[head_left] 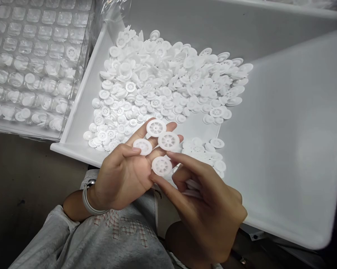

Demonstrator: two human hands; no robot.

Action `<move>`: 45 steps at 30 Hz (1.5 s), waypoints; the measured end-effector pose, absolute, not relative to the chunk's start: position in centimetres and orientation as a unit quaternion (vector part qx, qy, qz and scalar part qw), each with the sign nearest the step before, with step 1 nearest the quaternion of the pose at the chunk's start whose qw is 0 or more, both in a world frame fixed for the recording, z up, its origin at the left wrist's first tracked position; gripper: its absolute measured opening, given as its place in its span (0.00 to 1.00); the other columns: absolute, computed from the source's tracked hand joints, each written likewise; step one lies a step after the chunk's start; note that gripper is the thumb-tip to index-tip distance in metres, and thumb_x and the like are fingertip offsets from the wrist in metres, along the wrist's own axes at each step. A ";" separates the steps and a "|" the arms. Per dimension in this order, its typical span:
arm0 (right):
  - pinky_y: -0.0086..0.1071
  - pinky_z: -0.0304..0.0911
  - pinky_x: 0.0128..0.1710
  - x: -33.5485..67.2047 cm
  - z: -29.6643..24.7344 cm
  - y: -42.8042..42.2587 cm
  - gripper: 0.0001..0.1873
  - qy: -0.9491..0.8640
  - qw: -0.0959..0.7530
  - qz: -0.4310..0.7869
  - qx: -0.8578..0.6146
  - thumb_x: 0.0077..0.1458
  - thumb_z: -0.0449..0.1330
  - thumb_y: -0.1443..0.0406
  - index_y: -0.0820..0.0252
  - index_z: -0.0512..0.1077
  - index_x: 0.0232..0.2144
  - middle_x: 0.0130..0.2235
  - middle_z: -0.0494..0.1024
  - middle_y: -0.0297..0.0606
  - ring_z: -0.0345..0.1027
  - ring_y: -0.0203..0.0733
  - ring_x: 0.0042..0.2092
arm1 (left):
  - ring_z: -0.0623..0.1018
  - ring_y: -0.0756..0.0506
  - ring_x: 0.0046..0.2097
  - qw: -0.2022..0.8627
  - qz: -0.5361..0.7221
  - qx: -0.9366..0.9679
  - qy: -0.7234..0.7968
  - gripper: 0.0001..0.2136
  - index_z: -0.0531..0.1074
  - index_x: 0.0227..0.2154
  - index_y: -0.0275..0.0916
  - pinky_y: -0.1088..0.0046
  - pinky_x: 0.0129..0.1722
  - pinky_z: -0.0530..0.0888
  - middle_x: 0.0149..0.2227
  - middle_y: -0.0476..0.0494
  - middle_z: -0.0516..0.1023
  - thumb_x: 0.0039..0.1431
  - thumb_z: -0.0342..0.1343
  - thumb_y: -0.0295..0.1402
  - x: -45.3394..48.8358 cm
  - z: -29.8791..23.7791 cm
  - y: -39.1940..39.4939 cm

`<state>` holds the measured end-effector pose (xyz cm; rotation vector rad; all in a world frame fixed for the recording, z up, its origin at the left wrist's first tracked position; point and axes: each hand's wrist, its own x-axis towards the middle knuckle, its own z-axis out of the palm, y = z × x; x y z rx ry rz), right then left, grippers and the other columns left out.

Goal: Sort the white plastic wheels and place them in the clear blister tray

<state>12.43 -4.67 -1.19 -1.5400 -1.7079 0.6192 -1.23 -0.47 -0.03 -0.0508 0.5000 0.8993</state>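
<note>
My left hand (126,173) is palm up over the near edge of the bin, with several small white spoked plastic wheels on it. Its thumb presses one wheel (142,147); two others, an upper wheel (156,128) and a wheel beside it (168,141), rest on the fingers. Between thumb and forefinger, my right hand (210,201) pinches another white wheel (162,166) close against the left palm. White pieces (193,188) also show inside its curled fingers, partly hidden.
A large white bin (286,123) holds a big heap of similar wheels (162,71) and a smaller pile (217,158) behind my right hand. To the left lies a clear plastic tray (25,46) with rows of pockets, the nearer rows filled with white parts.
</note>
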 end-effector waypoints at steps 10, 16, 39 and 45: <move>0.25 0.61 0.26 12.7 -1.9 -4.8 0.20 -0.633 0.424 0.276 -0.585 0.50 0.69 0.68 0.54 0.69 0.45 0.24 0.60 0.22 0.56 0.27 0.22 | 0.55 0.37 0.70 0.868 0.438 -0.043 0.229 0.35 0.47 0.68 0.52 0.50 0.67 0.60 0.69 0.51 0.57 0.57 0.46 0.27 -1.3 -0.1 -0.7; 0.24 0.61 0.26 12.7 -1.8 -4.8 0.20 -0.645 0.416 0.268 -0.582 0.51 0.68 0.68 0.53 0.68 0.45 0.24 0.60 0.22 0.57 0.27 0.23 | 0.54 0.38 0.70 0.859 0.443 -0.057 0.252 0.38 0.44 0.68 0.53 0.52 0.67 0.59 0.70 0.51 0.55 0.56 0.49 0.26 -1.3 -0.1 -0.7; 0.20 0.60 0.24 12.6 -1.5 -4.6 0.09 -0.654 0.418 0.246 -0.581 0.58 0.61 0.73 0.56 0.72 0.40 0.28 0.74 0.26 0.64 0.25 0.24 | 0.59 0.41 0.69 0.865 0.437 -0.032 0.246 0.27 0.62 0.59 0.46 0.59 0.66 0.59 0.64 0.50 0.67 0.55 0.48 0.27 -1.1 -0.3 -0.7; 0.21 0.57 0.21 12.1 -0.6 -4.1 0.05 -0.620 0.434 0.281 -0.590 0.61 0.58 0.69 0.56 0.72 0.32 0.24 0.72 0.25 0.62 0.26 0.23 | 0.54 0.44 0.71 0.863 0.440 -0.038 0.245 0.28 0.61 0.60 0.45 0.59 0.70 0.51 0.63 0.50 0.68 0.54 0.48 0.27 -1.0 -0.4 -0.6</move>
